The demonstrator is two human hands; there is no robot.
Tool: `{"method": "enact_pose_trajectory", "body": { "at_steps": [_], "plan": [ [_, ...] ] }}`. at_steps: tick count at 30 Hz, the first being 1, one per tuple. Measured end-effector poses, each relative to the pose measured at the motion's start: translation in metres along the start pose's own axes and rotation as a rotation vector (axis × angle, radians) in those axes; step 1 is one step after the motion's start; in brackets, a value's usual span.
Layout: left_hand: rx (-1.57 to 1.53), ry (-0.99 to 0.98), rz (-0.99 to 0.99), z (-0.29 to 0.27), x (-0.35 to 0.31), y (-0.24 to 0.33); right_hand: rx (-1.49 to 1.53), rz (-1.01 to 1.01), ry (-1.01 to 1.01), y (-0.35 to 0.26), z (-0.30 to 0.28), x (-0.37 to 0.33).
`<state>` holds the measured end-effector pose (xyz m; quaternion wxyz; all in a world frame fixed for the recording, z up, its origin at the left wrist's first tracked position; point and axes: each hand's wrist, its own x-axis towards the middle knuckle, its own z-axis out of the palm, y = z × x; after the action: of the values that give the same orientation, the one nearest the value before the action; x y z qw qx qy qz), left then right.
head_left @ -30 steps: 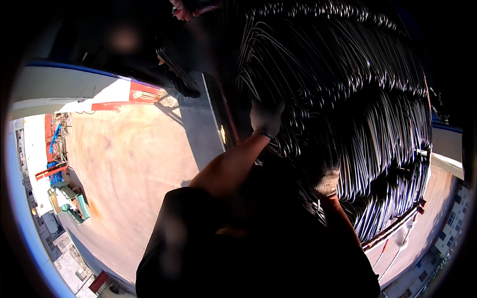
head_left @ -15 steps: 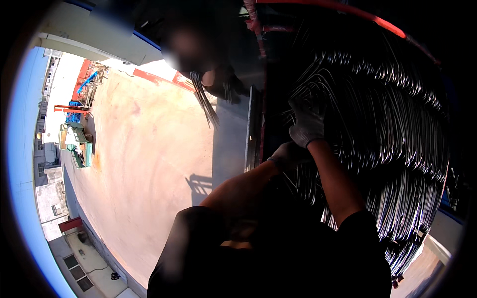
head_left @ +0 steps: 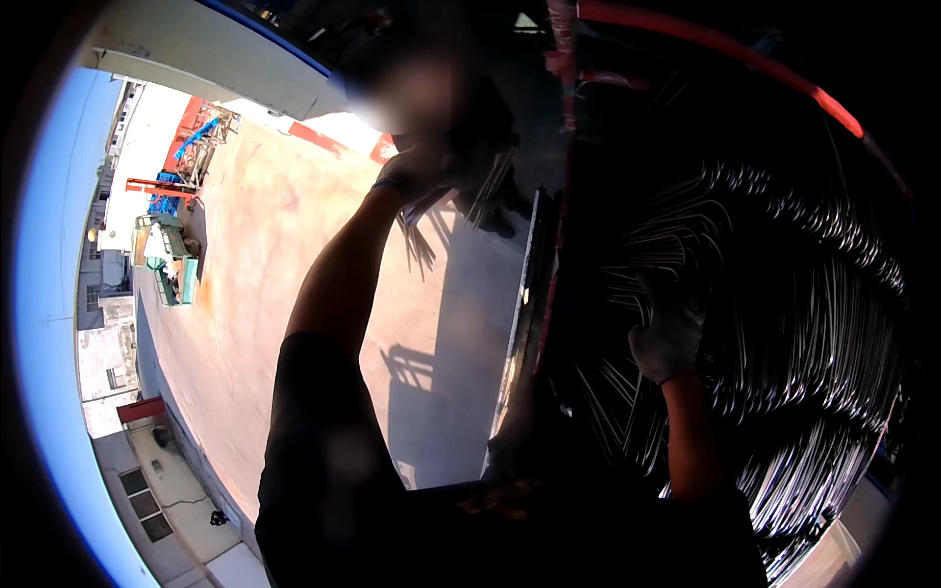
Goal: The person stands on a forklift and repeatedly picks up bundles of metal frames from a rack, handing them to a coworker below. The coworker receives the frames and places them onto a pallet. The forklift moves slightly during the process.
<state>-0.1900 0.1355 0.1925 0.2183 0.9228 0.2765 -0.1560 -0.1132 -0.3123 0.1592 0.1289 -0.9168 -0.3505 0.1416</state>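
My left hand (head_left: 417, 174), darkly gloved, reaches far forward to a co-worker who has bundles of thin metal rods. It is at the top of one bundle (head_left: 419, 245), whose ends hang below it; shade hides my fingers, so their grip does not show. My right hand (head_left: 671, 338) wears a grey glove and lies against a large stack of bent metal rods (head_left: 843, 323). Its thumb and forefinger look spread, though the other fingers are lost in shadow. Just beyond it, loose bent rods (head_left: 676, 230) fan out to the left.
A red frame bar (head_left: 725, 49) curves over the stack, and a metal edge (head_left: 524, 304) runs along its left side. The co-worker (head_left: 480, 127) stands in shade ahead. Sunlit concrete (head_left: 265, 265) spreads left, with a green machine (head_left: 167, 257) farther off.
My left hand has left its place beside my right hand and swung forward and left to the co-worker's bundle. My right hand stays at the rods; the whole view has shifted.
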Motion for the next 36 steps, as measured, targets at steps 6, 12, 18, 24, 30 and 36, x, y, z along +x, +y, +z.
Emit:
{"method": "enact_pose_trajectory", "body": {
  "at_steps": [6, 12, 18, 24, 30, 36],
  "plan": [
    [-0.643, -0.520, -0.406, 0.037, 0.026, -0.019, -0.034, 0.028, -0.004, -0.003, -0.001, 0.003],
    [-1.459, -0.969, -0.348, 0.110, -0.009, -0.053, 0.075, 0.026, 0.035, 0.007, 0.003, 0.005],
    [-1.748, -0.877, -0.263, 0.158, -0.087, 0.018, 0.112, 0.033, 0.039, 0.007, -0.005, 0.005],
    [-1.896, -0.571, 0.061, 0.063, -0.088, 0.058, 0.109, -0.016, 0.053, 0.015, 0.004, 0.001],
    [-1.876, -0.516, 0.209, -0.005, -0.078, 0.124, 0.053, -0.004, 0.081, 0.021, 0.002, -0.007],
    [-1.785, -0.809, 0.384, -0.002, -0.036, 0.166, 0.144, 0.065, -0.091, 0.015, -0.031, -0.005]
  ]
}}
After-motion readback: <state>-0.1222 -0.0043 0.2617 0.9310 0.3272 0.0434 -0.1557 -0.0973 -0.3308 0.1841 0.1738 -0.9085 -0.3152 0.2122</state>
